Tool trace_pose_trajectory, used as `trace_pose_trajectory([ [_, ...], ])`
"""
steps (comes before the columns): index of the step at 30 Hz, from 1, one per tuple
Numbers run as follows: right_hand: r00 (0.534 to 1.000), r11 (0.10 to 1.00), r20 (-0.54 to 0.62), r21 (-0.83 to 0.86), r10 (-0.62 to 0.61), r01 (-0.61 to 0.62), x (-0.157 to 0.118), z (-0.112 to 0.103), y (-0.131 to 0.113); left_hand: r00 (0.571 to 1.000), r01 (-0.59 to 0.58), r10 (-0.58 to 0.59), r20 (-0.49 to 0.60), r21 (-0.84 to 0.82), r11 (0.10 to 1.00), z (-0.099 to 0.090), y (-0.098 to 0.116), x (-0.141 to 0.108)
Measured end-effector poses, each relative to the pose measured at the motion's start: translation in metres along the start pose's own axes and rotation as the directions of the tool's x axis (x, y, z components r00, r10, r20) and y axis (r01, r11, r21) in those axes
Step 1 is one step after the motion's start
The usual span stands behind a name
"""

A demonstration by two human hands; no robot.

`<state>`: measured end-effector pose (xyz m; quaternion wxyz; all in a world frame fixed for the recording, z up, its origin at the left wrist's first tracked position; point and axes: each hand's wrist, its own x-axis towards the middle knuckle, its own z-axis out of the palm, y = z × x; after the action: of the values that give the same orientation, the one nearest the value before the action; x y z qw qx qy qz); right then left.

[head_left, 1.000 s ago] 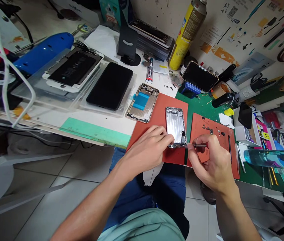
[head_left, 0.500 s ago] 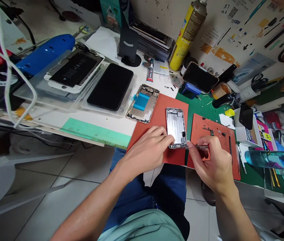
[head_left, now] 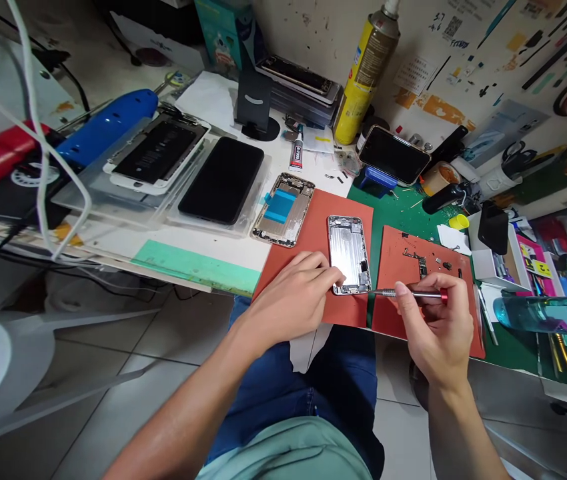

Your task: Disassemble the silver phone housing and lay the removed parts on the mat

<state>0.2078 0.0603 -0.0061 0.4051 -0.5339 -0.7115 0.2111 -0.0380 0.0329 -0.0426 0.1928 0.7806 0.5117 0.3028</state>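
Observation:
A silver phone housing (head_left: 347, 250), with its inside facing up, lies on a red-brown mat (head_left: 348, 201). My left hand (head_left: 297, 293) grips the housing at its lower left corner, its fingers curled and the thumb partly hidden. In my right hand (head_left: 438, 327) is a slim screwdriver (head_left: 389, 293) with a red end, held almost level between thumb and fingers. Its thin tip points left and reaches the housing's lower right edge; whether it touches cannot be made out. A second phone housing (head_left: 286, 208) with blue tape sits at the mat's upper left corner.
Small parts and a circuit board piece (head_left: 422, 265) lie on another red-brown mat (head_left: 393, 257) at right. A black phone (head_left: 223, 180) and an opened white phone (head_left: 156, 150) rest on plastic trays at left. A yellow spray can (head_left: 363, 80) and a blue bottle (head_left: 546, 313) stand out nearby.
My right hand has drawn back to the right, so more of the screwdriver shows, its tip still beside the housing. My left hand keeps its place on the housing. The view has shifted slightly.

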Motion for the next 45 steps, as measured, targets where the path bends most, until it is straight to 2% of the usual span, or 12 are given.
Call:
trace_pose_trajectory([
  [2, 0.994, 0.989, 0.000, 0.099, 0.106, -0.105, -0.004, -0.001, 0.006, 1.000, -0.002, 0.002, 0.005, -0.011, 1.000, 0.000, 0.000, 0.000],
  [5, 0.990, 0.980, 0.043, 0.142, 0.136, -0.140, -0.010, 0.001, 0.008, 1.000, -0.008, 0.008, 0.006, -0.032, 0.999, 0.000, -0.001, 0.001],
  [15, 0.999, 0.998, 0.034, 0.042, -0.042, 0.040, -0.011, 0.008, -0.005, 1.000, -0.012, 0.012, -0.008, -0.003, 1.000, 0.001, 0.002, 0.001],
  [27, 0.993, 0.995, 0.071, -0.038, -0.090, 0.093, -0.011, 0.009, -0.009, 1.000, -0.008, 0.008, 0.007, -0.024, 1.000, 0.002, -0.001, 0.000],
  [35, 0.994, 0.988, 0.025, -0.103, -0.111, 0.113, -0.009, 0.006, -0.011, 1.000, -0.026, 0.026, 0.001, -0.012, 1.000, 0.002, -0.002, 0.000],
  [38, 0.997, 0.993, 0.022, -0.085, -0.075, 0.077, -0.010, 0.005, -0.007, 0.999, -0.038, 0.038, -0.005, -0.006, 0.999, 0.001, -0.001, 0.000],
  [40, 1.000, 0.999, 0.005, -0.031, -0.009, 0.009, -0.011, 0.005, -0.005, 0.998, -0.055, 0.055, -0.010, -0.007, 0.998, 0.001, -0.001, 0.000],
  [45, 0.984, 0.962, -0.034, 0.220, 0.174, -0.162, -0.010, 0.009, -0.006, 0.994, -0.111, 0.110, -0.025, -0.042, 0.993, 0.001, -0.001, 0.003],
])
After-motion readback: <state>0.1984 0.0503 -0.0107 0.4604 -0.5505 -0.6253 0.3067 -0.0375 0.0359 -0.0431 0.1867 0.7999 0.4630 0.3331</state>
